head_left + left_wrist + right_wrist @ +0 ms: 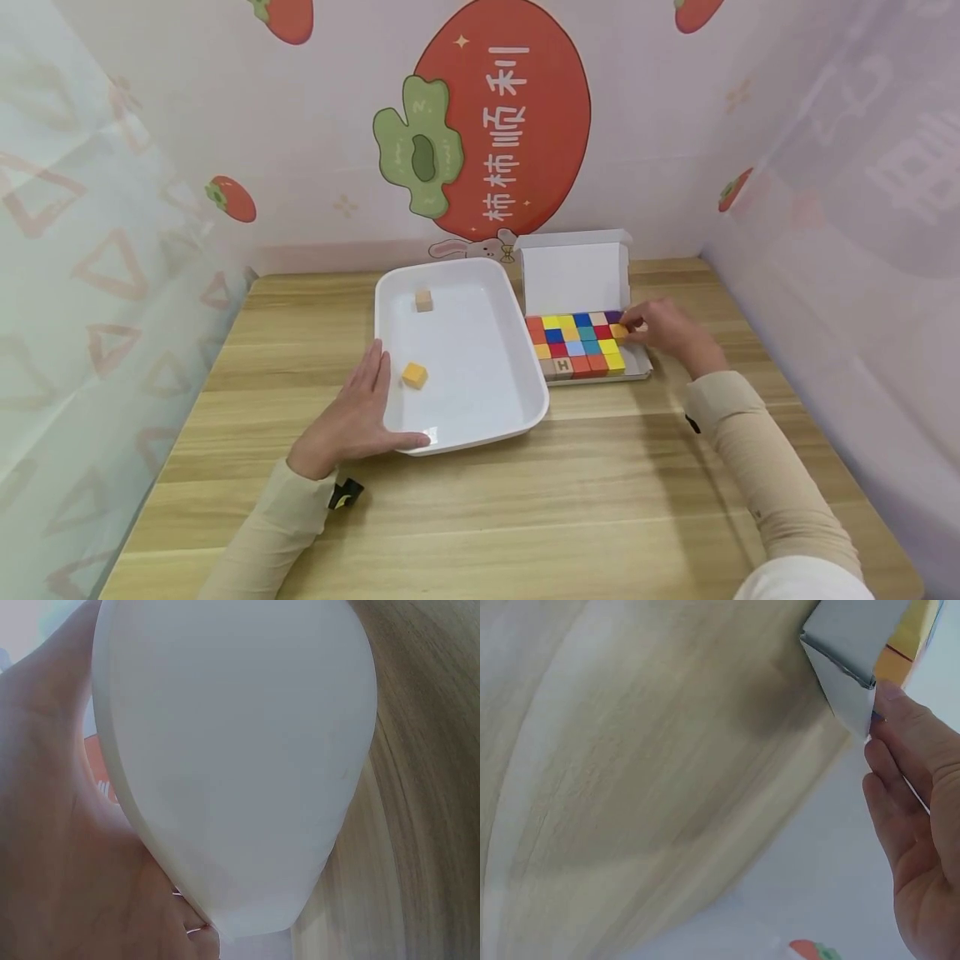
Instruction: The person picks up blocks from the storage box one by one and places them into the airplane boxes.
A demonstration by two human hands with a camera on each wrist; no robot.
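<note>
My left hand (360, 408) lies against the near-left corner of a white tray (480, 408), fingers straight along its left rim and thumb stretched along the near rim. In the left wrist view the tray's outer wall (240, 765) fills the middle. Inside the tray sit an orange cube (414, 375) and a plain wooden cube (423, 301), apart. My right hand (671, 329) reaches into the right end of a white cardboard box (639, 363) holding rows of coloured cubes (573, 333). Its thumb and fingertips pinch an orange block (892, 667) there; the far fingertips are partly hidden.
The box's raised lid (574, 279) stands at the back, close to the patterned back wall (322, 200). Both stand on a wooden table (480, 517) with fabric-like walls on its left and right. The tray's right rim is close to the box.
</note>
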